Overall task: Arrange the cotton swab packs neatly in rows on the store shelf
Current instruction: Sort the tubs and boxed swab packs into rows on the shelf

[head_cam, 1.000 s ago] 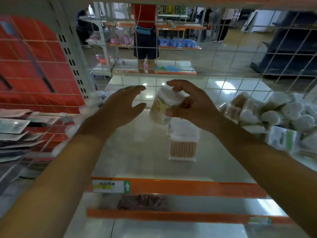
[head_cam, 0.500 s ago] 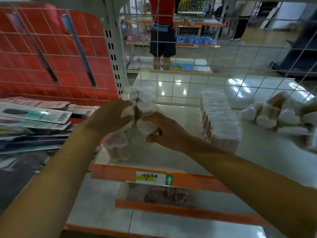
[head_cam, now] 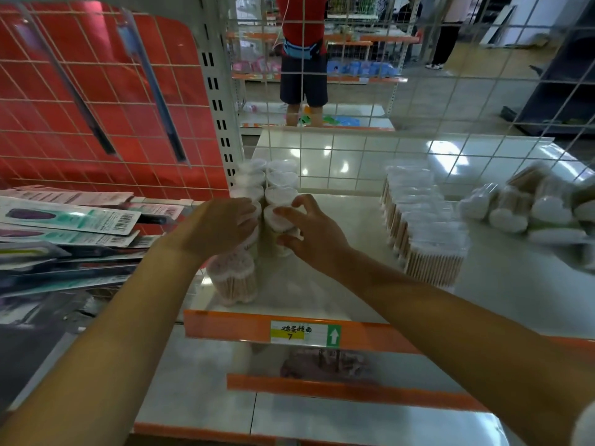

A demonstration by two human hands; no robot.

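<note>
Head view showed my left hand (head_cam: pixel 222 226) and my right hand (head_cam: pixel 309 233) at the left end of the shelf (head_cam: pixel 338 239), on the two rows of round cotton swab packs (head_cam: pixel 273 185) that ran back to the wire grid (head_cam: pixel 354 140). My left fingers were curved over one pack in the left row, and my right fingers (head_cam: pixel 286 215) pinched the lid and side of the front pack in the right row. These clear tubs looked light, stiff and smooth, so easy to tip; I judged the best hold was around the side wall, below the lid. More packs (head_cam: pixel 521 210) lay loose at right.
</note>
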